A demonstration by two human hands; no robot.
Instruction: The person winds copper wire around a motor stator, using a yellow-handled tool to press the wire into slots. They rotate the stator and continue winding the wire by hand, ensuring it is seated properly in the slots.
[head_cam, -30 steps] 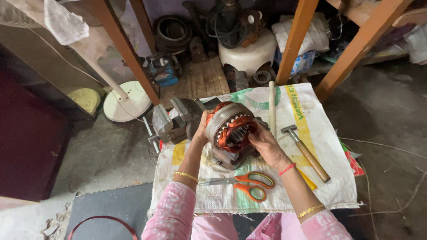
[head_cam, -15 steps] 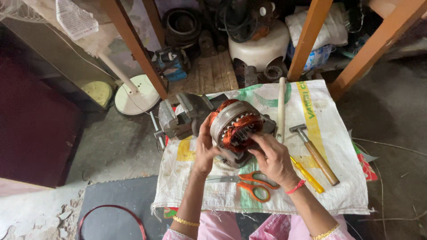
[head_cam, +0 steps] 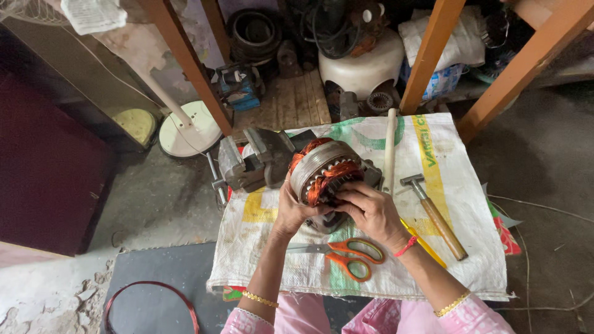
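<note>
Both hands have shifted a little since a moment ago: the stator (head_cam: pixel 325 176) is tipped further over toward the vise, and the right hand (head_cam: pixel 371 210) has slid from its side onto its lower face. That hand is curled over the rim, fingers (head_cam: pixel 348 196) pressed against the copper windings. The left hand (head_cam: pixel 292 210) cups the stator from below and the left, thumb up along its grey metal shell, gripping it. So both hands are closed on the stator, which is held just above the white sack (head_cam: pixel 458 185) spread as a work cloth, close in front of the person.

Just behind the stator sits a grey vise (head_cam: pixel 250 162), at the sack's back left corner. Orange-handled scissors (head_cam: pixel 346 253) lie on the sack under the right wrist, blades pointing left. A hammer (head_cam: pixel 433 213) with a wooden handle lies to the right, head toward the back. A pale stick (head_cam: pixel 390 148) rests upright-looking beside the stator, running toward the back edge. A yellow tool (head_cam: pixel 427 244) lies partly under the right forearm; I cannot tell what it is.

On the floor at lower left lies a coil of red wire (head_cam: pixel 151 306). A white fan base (head_cam: pixel 189 128) stands on the floor behind the vise.
</note>
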